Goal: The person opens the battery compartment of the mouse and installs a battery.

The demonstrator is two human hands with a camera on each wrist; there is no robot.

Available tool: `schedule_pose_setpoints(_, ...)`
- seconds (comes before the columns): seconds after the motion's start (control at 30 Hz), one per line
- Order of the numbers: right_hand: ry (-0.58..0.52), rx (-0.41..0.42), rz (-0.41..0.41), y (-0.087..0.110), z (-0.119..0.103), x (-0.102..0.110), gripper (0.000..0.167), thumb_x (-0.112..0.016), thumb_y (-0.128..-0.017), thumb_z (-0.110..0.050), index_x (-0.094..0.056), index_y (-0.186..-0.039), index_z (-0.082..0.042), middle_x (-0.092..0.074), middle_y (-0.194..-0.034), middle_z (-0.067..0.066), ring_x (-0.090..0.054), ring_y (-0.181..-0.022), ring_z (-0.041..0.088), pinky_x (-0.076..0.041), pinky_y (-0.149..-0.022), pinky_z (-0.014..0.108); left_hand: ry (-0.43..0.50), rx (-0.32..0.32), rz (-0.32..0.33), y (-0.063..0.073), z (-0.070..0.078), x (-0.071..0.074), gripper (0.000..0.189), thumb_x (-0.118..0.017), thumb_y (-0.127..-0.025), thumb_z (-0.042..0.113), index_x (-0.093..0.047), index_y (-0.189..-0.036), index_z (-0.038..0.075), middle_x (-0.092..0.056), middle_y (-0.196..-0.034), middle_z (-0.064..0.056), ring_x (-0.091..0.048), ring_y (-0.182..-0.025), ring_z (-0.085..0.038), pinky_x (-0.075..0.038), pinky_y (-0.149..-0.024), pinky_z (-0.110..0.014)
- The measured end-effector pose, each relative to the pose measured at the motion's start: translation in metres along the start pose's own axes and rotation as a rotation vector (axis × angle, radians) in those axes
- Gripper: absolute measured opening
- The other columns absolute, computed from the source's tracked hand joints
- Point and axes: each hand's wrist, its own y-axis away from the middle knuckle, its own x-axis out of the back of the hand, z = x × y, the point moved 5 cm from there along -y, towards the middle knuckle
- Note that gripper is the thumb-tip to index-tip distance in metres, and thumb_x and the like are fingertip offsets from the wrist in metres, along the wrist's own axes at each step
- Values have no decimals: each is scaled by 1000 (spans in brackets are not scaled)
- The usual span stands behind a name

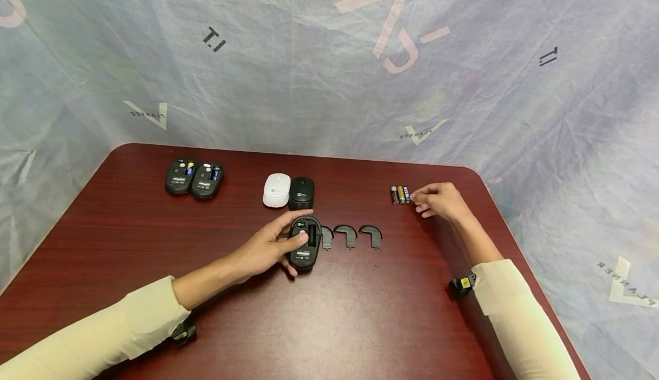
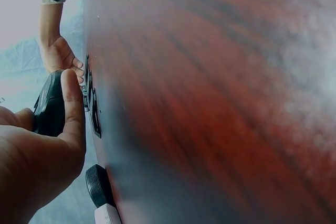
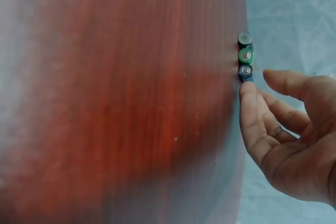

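I've got left fingers (image 1: 294,215) gripping the mouse (image 1: 307,255) above the desk (image 1: 334,317), right fingers (image 3: 252,111) parted and empty just beside the batteries (image 1: 401,194) lying on it; closing off-centre could bump the end one and roll them apart.

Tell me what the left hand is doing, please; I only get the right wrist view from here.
Observer: The left hand is holding a black mouse with its underside facing up.
Operator: Good. I see three batteries by the right hand. Is anything fitted in that underside?
Observer: Nothing that the head view shows: its open battery slot looks dark and empty.
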Motion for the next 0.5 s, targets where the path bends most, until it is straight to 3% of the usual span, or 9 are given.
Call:
schedule_pose_setpoints(0.23, -26, -42, 15, -12, 0, -1, 48, -74, -110, -20, -66, -144, 13, -81, -110, 11, -77, -78, 7, -70, -73, 26, 0, 15, -9, 0, 0, -2, 62, -58, -119, 17, -34, -177, 18, -65, -152, -33, -80, -85, -32, -72, -71, -56)
schedule_pose_setpoints(0.5, -8, -62, 35, -16, 0, 0, 47, -80, -108, -25, -71, -139, 10, -81, -98, 2, -76, -76, 9, -70, -71, 27, 3, 15, -16, -1, 0, -3, 63, -58, -119, 17, -34, -177, 18, -64, -154, -33, -80, -89, -30, -72, -70, -56)
